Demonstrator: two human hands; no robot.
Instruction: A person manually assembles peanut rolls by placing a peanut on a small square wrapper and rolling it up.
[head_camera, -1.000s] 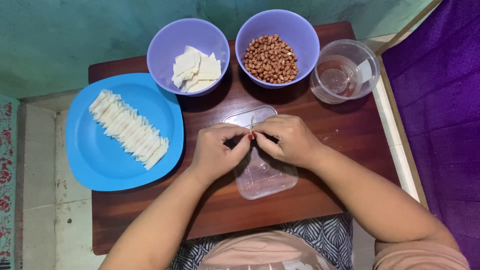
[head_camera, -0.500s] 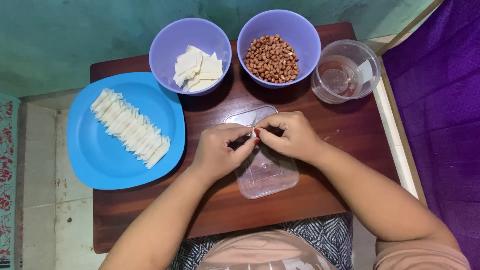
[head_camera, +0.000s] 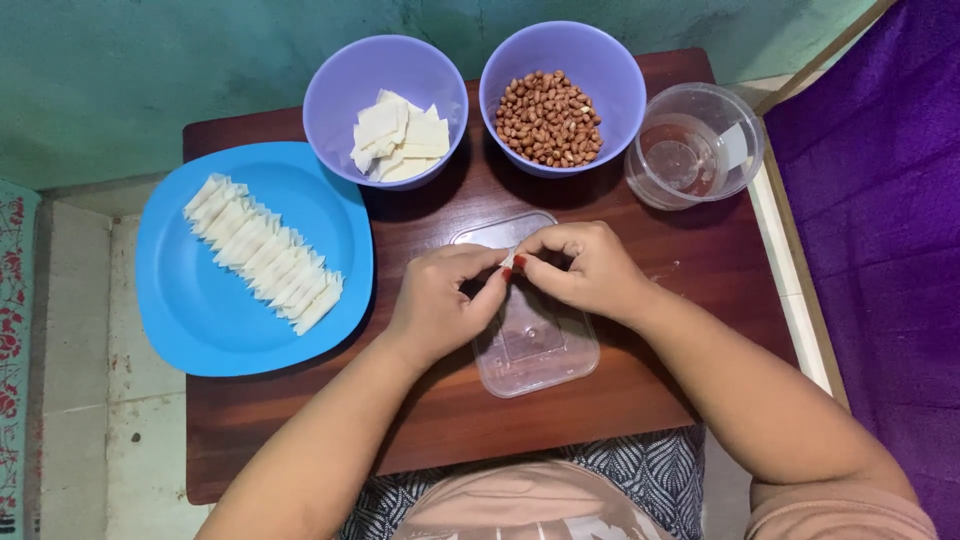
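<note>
My left hand (head_camera: 437, 303) and my right hand (head_camera: 583, 267) meet fingertip to fingertip above a clear plastic lid (head_camera: 530, 345) on the brown wooden table (head_camera: 250, 420). Together they pinch a small white wrapper piece (head_camera: 508, 259), mostly hidden by the fingers. To the left, a blue plate (head_camera: 190, 310) carries a row of folded white wrappers (head_camera: 264, 252). Behind the hands stand a purple bowl of flat white wrapper sheets (head_camera: 398, 135) and a purple bowl of peanuts (head_camera: 549, 116).
A clear round container (head_camera: 694, 146) with a little liquid sits at the table's back right. Purple cloth (head_camera: 880, 220) hangs along the right side. A green wall (head_camera: 150, 70) rises behind the table, and pale floor tiles (head_camera: 70, 400) lie to the left.
Both hands stay joined over the clear lid; the fingers have shifted slightly around the small wrapper piece. Nothing else has moved.
</note>
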